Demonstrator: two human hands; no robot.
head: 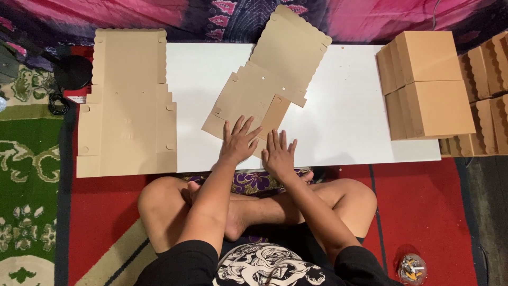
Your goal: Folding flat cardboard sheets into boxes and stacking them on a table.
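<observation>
Head view, looking straight down: a person sits cross-legged on a red mat at the near edge of a low white counter [349, 122]. Both hands lie flat, fingers spread, grasping nothing. The left hand [239, 142] presses on the lower edge of an unfolded cardboard box blank [267, 85] that sits at an angle in the middle of the frame, its scalloped flap pointing to the upper right. The right hand [279, 154] rests just beside it, palm down on the blank's bottom corner where a narrow side flap [275, 115] has been turned inward. The flat palms appear to be pinning the sheet to the counter so that the crease holds and the blank does not slide on the smooth surface.

At the left of the frame a stack of flat blanks [127, 106] hangs partly over the counter's edge, near the left arm, seemingly kept there as supply. At the right, finished closed boxes [431, 85] are piled side by side, well apart from the hands, with more scallop-edged cardboard pieces [487, 95] beyond them at the far right edge. A small clear container [412, 268] stands on the mat at the lower right. Patterned pink and purple cloth [159, 16] runs along the top of the frame, and a green rug [26, 159] lies at the left.
</observation>
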